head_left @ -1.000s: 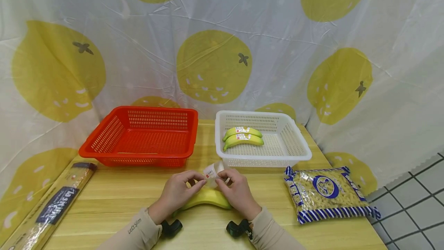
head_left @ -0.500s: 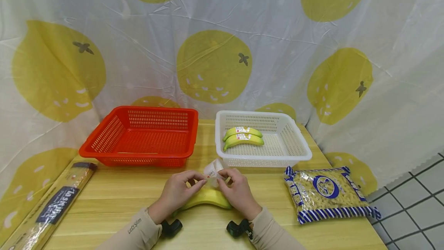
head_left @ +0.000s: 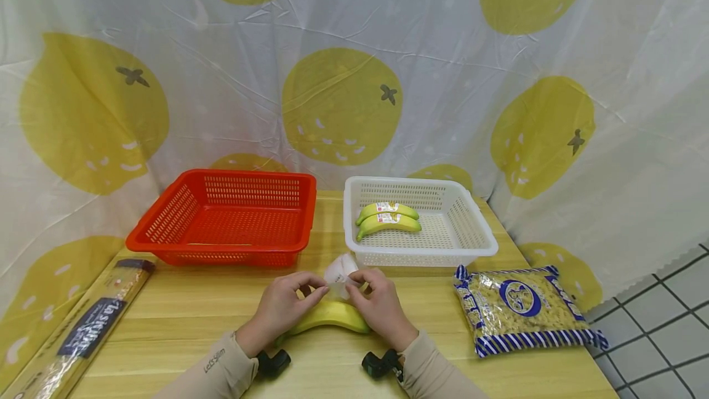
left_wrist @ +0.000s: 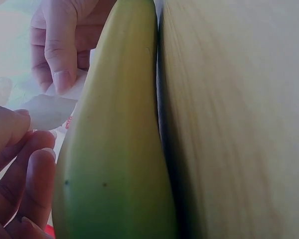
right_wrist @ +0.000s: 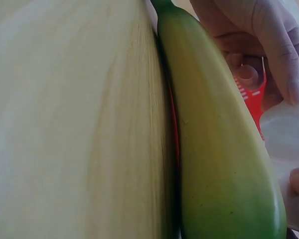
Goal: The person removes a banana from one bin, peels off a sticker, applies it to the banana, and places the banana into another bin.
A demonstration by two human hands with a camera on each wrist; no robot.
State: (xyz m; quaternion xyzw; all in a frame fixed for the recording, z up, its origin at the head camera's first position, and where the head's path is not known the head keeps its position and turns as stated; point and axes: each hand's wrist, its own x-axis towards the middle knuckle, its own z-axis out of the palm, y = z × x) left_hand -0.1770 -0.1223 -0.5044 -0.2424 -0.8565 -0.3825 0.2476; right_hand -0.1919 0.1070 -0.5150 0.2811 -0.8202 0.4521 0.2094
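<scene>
A curled strip of white label paper (head_left: 340, 268), with faint print, stands between my two hands. My left hand (head_left: 284, 308) pinches its left end between thumb and forefinger. At its right end, my right hand (head_left: 382, 308) pinches the paper the same way. Just below lies a yellow-green banana (head_left: 329, 316) on the table, both its ends partly covered by the hands. In the left wrist view the banana (left_wrist: 114, 119) hides part of the paper (left_wrist: 50, 112). The right wrist view shows the banana's bare side and the paper (right_wrist: 289, 134) beyond.
A red basket (head_left: 224, 251) stands at back left. Two labelled bananas (head_left: 389, 220) lie in the white basket (head_left: 421, 257) at back right. A bag of pasta (head_left: 523, 306) is at right, a long spaghetti pack (head_left: 88, 331) along the left edge.
The label paper has turned and curled a little between the fingers, so its red mark no longer shows plainly. Both hands and the banana have hardly moved.
</scene>
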